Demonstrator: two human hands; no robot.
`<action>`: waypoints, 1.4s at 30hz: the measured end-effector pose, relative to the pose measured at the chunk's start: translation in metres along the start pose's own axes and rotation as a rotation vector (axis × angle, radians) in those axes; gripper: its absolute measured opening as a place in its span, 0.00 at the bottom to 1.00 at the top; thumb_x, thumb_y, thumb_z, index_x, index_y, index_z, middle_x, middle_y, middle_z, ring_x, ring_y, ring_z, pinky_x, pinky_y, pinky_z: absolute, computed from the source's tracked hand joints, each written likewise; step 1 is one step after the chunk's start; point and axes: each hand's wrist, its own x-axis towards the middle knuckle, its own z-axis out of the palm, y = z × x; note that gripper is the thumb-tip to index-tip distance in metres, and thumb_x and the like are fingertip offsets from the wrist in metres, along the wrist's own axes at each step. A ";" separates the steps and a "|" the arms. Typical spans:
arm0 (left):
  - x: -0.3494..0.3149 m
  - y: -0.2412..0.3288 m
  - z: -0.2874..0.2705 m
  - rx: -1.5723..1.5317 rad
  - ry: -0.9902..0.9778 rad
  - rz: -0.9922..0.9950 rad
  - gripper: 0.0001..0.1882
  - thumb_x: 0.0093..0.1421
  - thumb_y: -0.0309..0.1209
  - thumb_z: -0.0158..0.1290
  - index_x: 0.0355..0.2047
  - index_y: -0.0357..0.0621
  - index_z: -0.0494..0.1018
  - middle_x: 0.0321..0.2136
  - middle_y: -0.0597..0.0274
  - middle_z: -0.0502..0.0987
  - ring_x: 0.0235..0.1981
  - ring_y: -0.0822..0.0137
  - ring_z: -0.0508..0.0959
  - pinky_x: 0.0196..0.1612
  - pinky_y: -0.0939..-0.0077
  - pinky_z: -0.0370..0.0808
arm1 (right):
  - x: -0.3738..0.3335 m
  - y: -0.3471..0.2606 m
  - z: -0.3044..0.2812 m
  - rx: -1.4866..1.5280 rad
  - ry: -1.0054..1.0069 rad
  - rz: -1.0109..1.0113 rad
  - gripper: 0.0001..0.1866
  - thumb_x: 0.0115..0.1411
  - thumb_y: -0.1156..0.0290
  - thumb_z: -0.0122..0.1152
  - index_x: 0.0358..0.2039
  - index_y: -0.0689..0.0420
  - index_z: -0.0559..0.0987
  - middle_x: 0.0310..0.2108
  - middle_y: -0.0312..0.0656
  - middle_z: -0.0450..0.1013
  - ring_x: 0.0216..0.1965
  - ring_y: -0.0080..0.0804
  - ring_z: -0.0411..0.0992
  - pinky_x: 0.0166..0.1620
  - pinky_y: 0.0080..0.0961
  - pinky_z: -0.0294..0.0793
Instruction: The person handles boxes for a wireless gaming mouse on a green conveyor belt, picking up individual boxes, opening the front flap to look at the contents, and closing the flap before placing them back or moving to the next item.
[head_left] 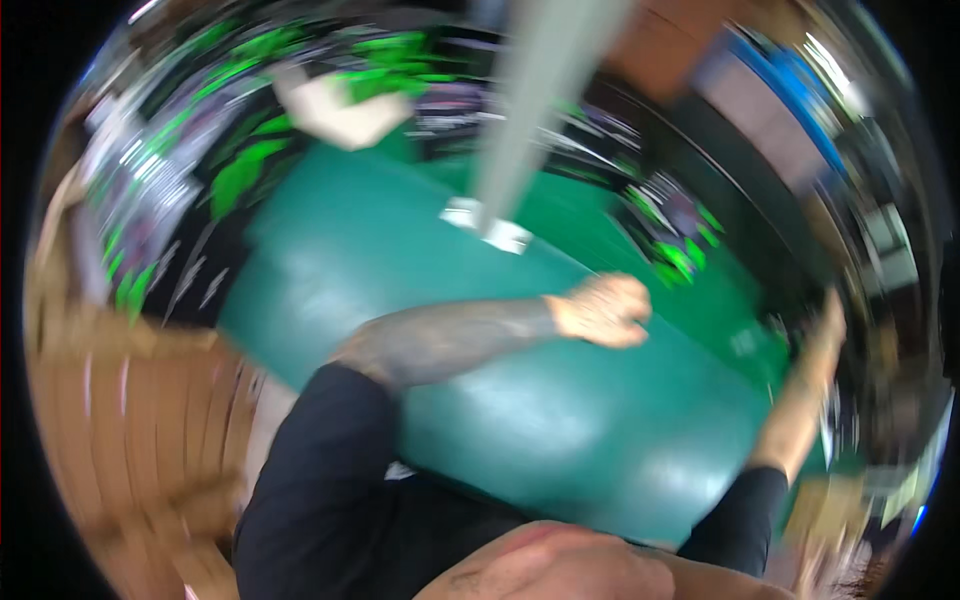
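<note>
1. Closest: black shirt (310,470) of the person, short sleeves, at the near edge of the green bench (480,400).
2. Left side, low: brown cardboard stack (150,420), pieces packed face to face. Small cardboard box (825,510) lower right.
3. Left hand (605,310): over the bench, forearm across it, grey down to the wrist. Fingers look curled; blur, can't tell if fully closed or gripping.
4. Right hand (830,315): stretched out past the bench's right end, near dark clutter. Can't tell finger state or contact.
5. Black-and-green package (668,228): on the brighter green surface (575,215) beyond the bench, just past the left hand, apart from it.
6. White post (535,100) upright, white pieces (512,237) at its foot.
7. Farther: more black-and-green packages (245,175) left and behind, pale folded piece (345,115) among them. Brown box (665,45) behind the post, right. All smeared.
</note>
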 end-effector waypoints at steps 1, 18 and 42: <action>0.008 0.009 -0.003 0.028 -0.069 -0.014 0.12 0.43 0.39 0.54 0.21 0.43 0.74 0.26 0.56 0.73 0.32 0.56 0.73 0.34 0.61 0.72 | 0.007 -0.010 -0.020 0.172 -0.161 0.203 0.33 0.56 0.48 0.48 0.54 0.61 0.67 0.52 0.49 0.66 0.53 0.43 0.64 0.55 0.38 0.62; 0.032 -0.018 -0.001 -1.424 0.020 -0.596 0.45 0.52 0.65 0.44 0.60 0.49 0.45 0.53 0.46 0.58 0.45 0.48 0.72 0.43 0.55 0.74 | -0.186 0.030 0.024 -0.880 -0.126 -1.099 0.33 0.46 0.81 0.53 0.56 0.62 0.61 0.54 0.53 0.62 0.53 0.47 0.62 0.58 0.36 0.56; 0.034 0.045 -0.075 0.136 0.381 0.151 0.16 0.52 0.39 0.57 0.37 0.42 0.74 0.44 0.55 0.70 0.47 0.57 0.68 0.50 0.62 0.65 | -0.255 0.162 0.080 0.347 -0.867 -0.173 0.41 0.61 0.40 0.32 0.65 0.52 0.36 0.65 0.49 0.41 0.65 0.39 0.43 0.63 0.34 0.42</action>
